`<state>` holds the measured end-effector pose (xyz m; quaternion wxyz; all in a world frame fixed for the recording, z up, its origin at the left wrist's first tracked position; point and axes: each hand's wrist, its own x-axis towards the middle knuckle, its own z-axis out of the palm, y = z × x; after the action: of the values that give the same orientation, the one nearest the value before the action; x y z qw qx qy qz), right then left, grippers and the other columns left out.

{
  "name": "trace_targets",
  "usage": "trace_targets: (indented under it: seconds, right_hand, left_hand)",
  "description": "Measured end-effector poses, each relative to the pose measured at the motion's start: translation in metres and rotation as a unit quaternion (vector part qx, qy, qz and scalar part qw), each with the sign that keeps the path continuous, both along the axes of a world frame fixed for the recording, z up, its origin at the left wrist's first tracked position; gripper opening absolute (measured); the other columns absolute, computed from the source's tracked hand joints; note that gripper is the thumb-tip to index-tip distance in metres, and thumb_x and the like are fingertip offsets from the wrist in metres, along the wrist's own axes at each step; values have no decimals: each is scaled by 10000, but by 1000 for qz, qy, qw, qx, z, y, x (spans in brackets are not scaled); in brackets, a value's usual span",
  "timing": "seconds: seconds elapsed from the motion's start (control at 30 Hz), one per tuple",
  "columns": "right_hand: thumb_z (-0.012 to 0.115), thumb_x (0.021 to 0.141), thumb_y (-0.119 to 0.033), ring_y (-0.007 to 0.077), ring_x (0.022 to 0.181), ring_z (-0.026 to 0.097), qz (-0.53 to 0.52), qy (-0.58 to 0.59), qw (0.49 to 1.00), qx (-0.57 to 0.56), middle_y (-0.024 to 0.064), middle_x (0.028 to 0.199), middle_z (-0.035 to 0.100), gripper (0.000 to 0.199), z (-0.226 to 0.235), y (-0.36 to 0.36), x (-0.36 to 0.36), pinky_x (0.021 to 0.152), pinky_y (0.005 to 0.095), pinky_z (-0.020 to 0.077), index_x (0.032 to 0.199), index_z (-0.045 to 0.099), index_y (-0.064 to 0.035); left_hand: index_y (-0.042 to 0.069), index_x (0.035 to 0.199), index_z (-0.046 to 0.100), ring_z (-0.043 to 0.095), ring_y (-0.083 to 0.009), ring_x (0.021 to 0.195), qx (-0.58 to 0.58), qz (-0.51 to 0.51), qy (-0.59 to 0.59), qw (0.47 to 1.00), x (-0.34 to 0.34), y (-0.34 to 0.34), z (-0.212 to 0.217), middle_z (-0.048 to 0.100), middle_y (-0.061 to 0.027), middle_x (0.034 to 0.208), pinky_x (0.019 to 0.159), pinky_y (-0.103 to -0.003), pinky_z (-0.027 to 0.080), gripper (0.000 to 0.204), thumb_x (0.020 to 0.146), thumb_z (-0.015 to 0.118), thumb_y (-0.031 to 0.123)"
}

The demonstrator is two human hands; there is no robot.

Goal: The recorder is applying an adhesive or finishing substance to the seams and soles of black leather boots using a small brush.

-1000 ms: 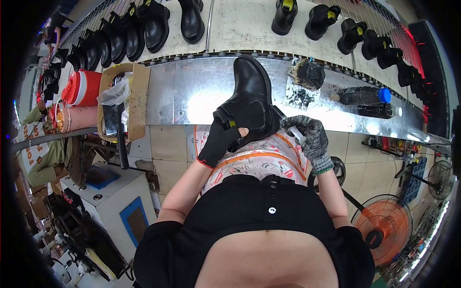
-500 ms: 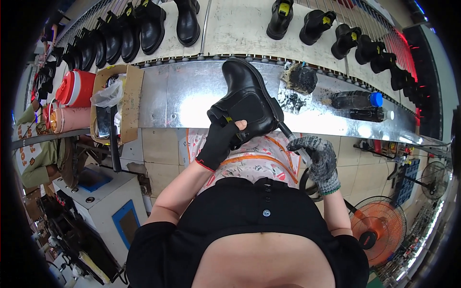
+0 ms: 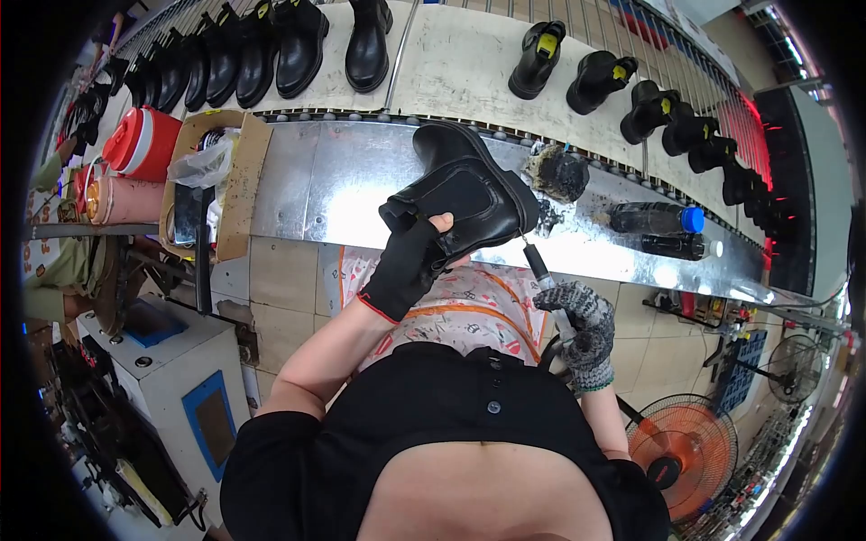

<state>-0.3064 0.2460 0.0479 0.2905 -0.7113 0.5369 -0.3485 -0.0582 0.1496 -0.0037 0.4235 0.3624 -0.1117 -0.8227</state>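
A black ankle boot (image 3: 458, 191) is held tilted over the near edge of the metal bench, its sole turned to the right and its toe pointing away. My left hand (image 3: 403, 273), in a black glove with a bare thumb, is closed around the boot's top opening. In a grey knitted glove, my right hand (image 3: 582, 329) grips a pen-shaped tool (image 3: 538, 263) with a black front part, a pale body and a thin tip. That tip is at the boot's heel edge; whether it touches cannot be made out.
A dark, crusted lump (image 3: 557, 173) sits right of the boot, near a blue-capped bottle (image 3: 657, 218) and a white-capped dark bottle (image 3: 678, 246). A cardboard box (image 3: 236, 185) and red jug (image 3: 142, 142) stand left. Several boots (image 3: 300, 50) line the conveyor (image 3: 451, 63) beyond; an orange fan (image 3: 683, 458) is lower right.
The boot has turned slightly, its toe lower. My right hand and the tool have shifted a little left and down, and the thin tip now shows beside the heel. My left hand keeps its grip.
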Motion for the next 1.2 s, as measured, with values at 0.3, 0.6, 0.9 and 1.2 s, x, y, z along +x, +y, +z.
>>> trace_targets:
  seconds: [0.3,0.6,0.9,1.2]
  right_hand:
    - [489,941,-132,82,509,535,-149,-565,794,168,121,785,599,491,-26,-26,-17,403,174,410,1409,338,-131]
    - [535,922,-204,237,843,600,-257,-272,910,180,140,991,586,483,-152,-32,15,693,347,515,1346,363,-48]
    - [562,891,-149,82,560,506,-276,228,919,-166,-6,761,548,413,-216,-67,-5,467,210,422,1281,440,-87]
    - [467,957,-202,91,415,414,-349,-356,847,182,-19,626,494,295,-170,-71,29,343,240,332,1242,475,-128]
  left_hand:
    - [-18,1219,458,651,-292,943,-2,26,26,999,13,-22,12,598,-187,1096,795,-358,580,416,869,597,160]
    - [9,1162,520,647,-223,695,-168,-61,-125,976,0,-193,-28,625,-113,927,576,-323,564,436,781,676,152]
    - [44,1323,422,590,-374,1039,-344,-22,-613,711,-77,-322,-50,611,-237,1111,894,-424,469,722,721,679,347]
    - [50,1400,315,407,-383,1251,-418,374,-617,552,-55,-329,-78,429,-227,1340,1050,-421,317,797,768,703,341]
